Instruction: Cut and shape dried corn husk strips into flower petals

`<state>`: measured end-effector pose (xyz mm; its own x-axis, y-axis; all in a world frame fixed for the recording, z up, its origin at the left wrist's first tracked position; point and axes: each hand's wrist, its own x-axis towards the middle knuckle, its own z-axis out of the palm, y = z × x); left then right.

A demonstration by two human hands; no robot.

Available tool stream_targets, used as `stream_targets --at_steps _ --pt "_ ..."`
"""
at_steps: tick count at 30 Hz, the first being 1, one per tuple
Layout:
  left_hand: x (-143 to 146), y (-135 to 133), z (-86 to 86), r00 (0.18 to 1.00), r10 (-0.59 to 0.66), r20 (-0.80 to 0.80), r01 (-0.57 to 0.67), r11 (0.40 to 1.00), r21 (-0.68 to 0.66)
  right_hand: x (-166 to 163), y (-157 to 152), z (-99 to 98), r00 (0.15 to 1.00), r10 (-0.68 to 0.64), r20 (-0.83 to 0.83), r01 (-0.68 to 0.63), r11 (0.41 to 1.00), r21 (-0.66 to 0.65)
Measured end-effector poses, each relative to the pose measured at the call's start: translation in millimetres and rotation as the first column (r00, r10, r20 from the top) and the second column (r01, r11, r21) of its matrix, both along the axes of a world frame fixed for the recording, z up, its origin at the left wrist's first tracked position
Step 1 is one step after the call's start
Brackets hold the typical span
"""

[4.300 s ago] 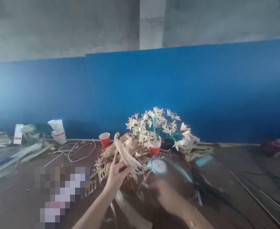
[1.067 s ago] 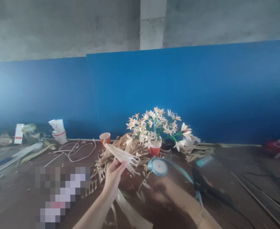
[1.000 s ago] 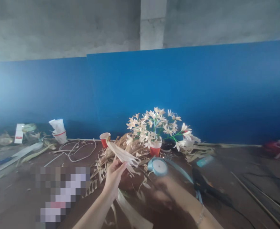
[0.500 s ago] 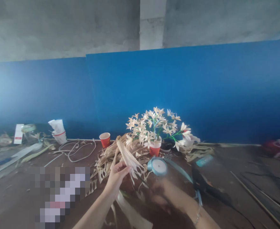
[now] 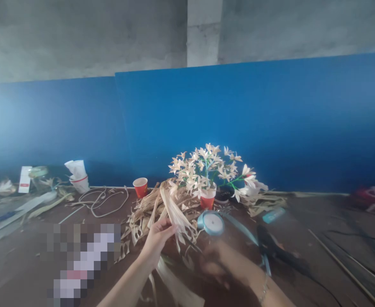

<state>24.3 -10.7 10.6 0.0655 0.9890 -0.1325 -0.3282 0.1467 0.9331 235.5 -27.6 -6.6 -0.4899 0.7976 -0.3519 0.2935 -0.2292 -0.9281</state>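
Note:
My left hand (image 5: 158, 239) pinches a pale dried corn husk (image 5: 172, 204) between thumb and fingers, and its near end is split into ragged strips. Close on the right, my right hand (image 5: 217, 261) is blurred, its fingers closed round what looks like scissors (image 5: 193, 246). The dark, narrow blades point toward the cut end of the husk. Below both hands lies another pale husk piece (image 5: 177, 283). Behind the left hand spreads a heap of dried husks (image 5: 145, 205). A light blue ribbon spool (image 5: 213, 223) rests just beyond the right hand.
White husk flowers (image 5: 203, 166) stand in a red paper cup (image 5: 207, 201); another red cup (image 5: 140, 187) is to its left. At right lie a black glue gun (image 5: 280, 252) with its cord and thin rods (image 5: 341, 268). White cable (image 5: 107, 209) loops at left.
The husk in my left hand has tilted and shifted slightly to the right. My right hand stays close to the same place, still blurred.

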Motion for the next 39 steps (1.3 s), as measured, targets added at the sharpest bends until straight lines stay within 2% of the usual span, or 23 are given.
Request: stream_targets --at_steps 5,14,22,27,29,32,35,39 --pt "-1 1 -3.8 0.999 -0.034 0.003 0.034 0.999 -0.018 1 0 -1.9 1.0 0.004 -0.022 -0.004 1.0 -0.025" --pt "-2 2 -8.6 0.998 -0.067 0.022 0.067 0.998 0.007 2 0 -7.3 0.999 0.034 -0.006 -0.033 0.998 0.062" --pt "-2 3 -7.4 0.999 -0.048 0.0 0.048 0.999 -0.026 -5 -5 16.6 0.997 0.065 0.052 -0.071 0.989 0.133" --pt "-2 4 -8.6 0.999 -0.038 0.004 0.038 0.999 -0.019 -6 -4 14.4 0.995 0.04 0.093 -0.054 0.988 0.147" --pt "-1 3 -7.4 1.0 -0.015 -0.007 0.015 1.0 -0.003 -4 -3 12.0 0.994 0.053 0.1 -0.067 0.988 0.141" --pt "-1 2 -4.4 0.995 0.093 -0.037 -0.091 0.995 0.046 0 -3 13.1 0.995 0.086 0.057 -0.093 0.988 0.126" --pt "0 1 -2.6 0.982 0.167 -0.084 -0.157 0.981 0.115 -2 -5 18.3 0.999 0.025 -0.037 -0.016 0.972 0.235" --pt "4 0 -4.9 0.97 0.178 -0.163 -0.14 0.966 0.219 -19 -7 17.6 0.967 -0.221 -0.125 0.254 0.848 0.465"
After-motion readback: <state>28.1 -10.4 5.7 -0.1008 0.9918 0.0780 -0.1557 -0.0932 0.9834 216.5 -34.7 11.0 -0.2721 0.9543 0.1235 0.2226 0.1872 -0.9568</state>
